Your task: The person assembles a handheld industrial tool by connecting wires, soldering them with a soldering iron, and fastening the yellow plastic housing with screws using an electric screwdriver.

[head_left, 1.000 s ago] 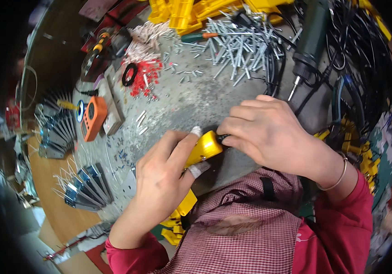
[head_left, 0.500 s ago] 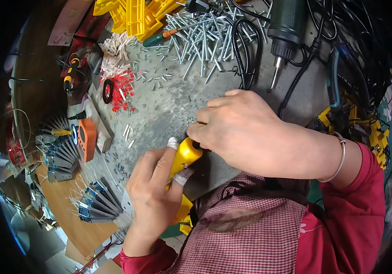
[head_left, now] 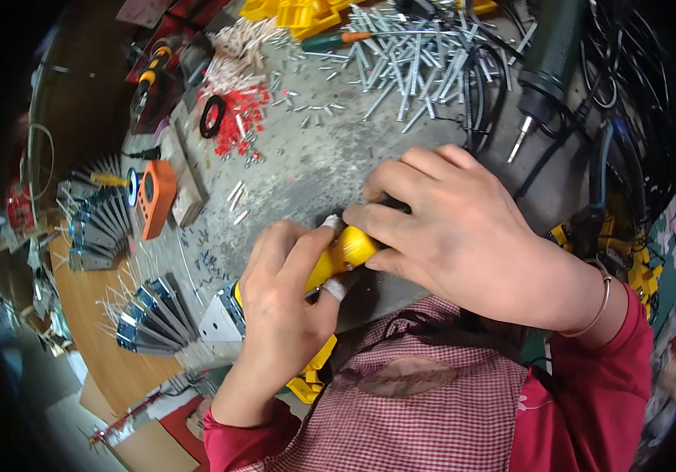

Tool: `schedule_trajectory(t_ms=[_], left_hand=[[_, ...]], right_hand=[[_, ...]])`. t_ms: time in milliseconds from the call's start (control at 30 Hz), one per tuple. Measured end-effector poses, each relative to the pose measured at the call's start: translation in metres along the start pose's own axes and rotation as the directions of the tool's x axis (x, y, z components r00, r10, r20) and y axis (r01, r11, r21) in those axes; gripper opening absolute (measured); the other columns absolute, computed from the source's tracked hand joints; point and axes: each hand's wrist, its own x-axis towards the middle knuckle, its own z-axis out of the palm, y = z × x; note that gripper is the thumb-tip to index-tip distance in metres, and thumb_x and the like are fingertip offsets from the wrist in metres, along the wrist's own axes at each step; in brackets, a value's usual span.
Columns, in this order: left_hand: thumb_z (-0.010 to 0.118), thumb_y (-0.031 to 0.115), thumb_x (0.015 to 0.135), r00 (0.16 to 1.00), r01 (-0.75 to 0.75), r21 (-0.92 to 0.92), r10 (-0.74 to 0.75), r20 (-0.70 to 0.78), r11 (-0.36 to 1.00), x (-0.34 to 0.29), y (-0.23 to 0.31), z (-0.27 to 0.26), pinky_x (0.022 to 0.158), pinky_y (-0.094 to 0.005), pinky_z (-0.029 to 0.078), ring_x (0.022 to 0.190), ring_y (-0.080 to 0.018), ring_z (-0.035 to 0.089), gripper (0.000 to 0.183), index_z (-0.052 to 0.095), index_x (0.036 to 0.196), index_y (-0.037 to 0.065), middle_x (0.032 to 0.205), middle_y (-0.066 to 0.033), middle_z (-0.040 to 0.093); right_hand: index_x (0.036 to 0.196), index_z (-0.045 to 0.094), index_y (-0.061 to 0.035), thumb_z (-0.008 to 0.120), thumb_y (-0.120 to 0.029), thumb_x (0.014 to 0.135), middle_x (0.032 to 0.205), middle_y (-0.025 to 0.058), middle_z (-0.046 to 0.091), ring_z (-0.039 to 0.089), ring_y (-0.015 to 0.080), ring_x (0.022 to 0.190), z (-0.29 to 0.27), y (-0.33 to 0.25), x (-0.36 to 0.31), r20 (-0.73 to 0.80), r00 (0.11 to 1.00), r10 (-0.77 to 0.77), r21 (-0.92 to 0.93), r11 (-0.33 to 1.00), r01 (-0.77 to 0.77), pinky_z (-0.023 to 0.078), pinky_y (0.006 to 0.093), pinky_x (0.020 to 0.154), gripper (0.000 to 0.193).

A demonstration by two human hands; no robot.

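Note:
My left hand (head_left: 287, 287), with white tape on its thumb and a fingertip, is closed around a yellow plastic tool housing (head_left: 358, 247). The housing's rounded end points up and right, with a small screw hole in its side. Over that end, my right hand (head_left: 460, 224) curls its thumb and index finger, gripping the tip; its palm side is hidden. A flat metal plate (head_left: 220, 321) with holes and a blue edge shows beside my left hand, seemingly joined to the housing; the joint is hidden.
Long screws (head_left: 413, 67) are heaped at the back, by a green-and-orange screwdriver (head_left: 338, 40). A dark electric screwdriver (head_left: 554, 63) and black cables (head_left: 633, 55) lie at right. Small red parts (head_left: 236, 114), an orange box (head_left: 155, 197) and fanned metal plates (head_left: 153, 318) are at left.
The view has shifted, so the bench things sit further right and higher. My right fingers have moved from pinching at the housing's dark opening to wrapping its end. My left hand keeps its hold.

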Motion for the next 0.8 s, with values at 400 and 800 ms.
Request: schedule_trajectory(t_ms=[400, 800], left_hand=[[0.085, 0.046, 0.058, 0.983, 0.180, -0.204, -0.184, 0.002, 0.962, -0.065, -0.072, -0.032, 0.104, -0.0426, 0.036, 0.120, -0.0345, 0.053, 0.104, 0.035, 0.137, 0.000, 0.127, -0.0168, 0.059], [0.085, 0.039, 0.062, 0.968, 0.087, -0.260, -0.144, -0.206, 0.962, -0.075, -0.076, -0.012, 0.091, -0.0424, 0.039, 0.104, -0.0322, 0.060, 0.094, 0.038, 0.134, 0.001, 0.111, -0.0126, 0.065]], right_hand=[[0.093, 0.060, -0.0072, 0.075, -0.017, 0.068, 0.086, 0.0045, 0.055, 0.055, 0.0256, 0.082, 0.001, -0.017, 0.024, 0.201, 0.979, 0.025, -0.011, 1.000, -0.023, 0.043, 0.0373, 0.070, 0.030], [0.087, 0.063, -0.0093, 0.076, -0.013, 0.062, 0.111, 0.0077, 0.057, 0.055, 0.0287, 0.109, 0.027, -0.059, 0.051, 0.218, 0.949, -0.229, -0.063, 0.967, 0.248, 0.042, 0.0508, 0.094, 0.028]])
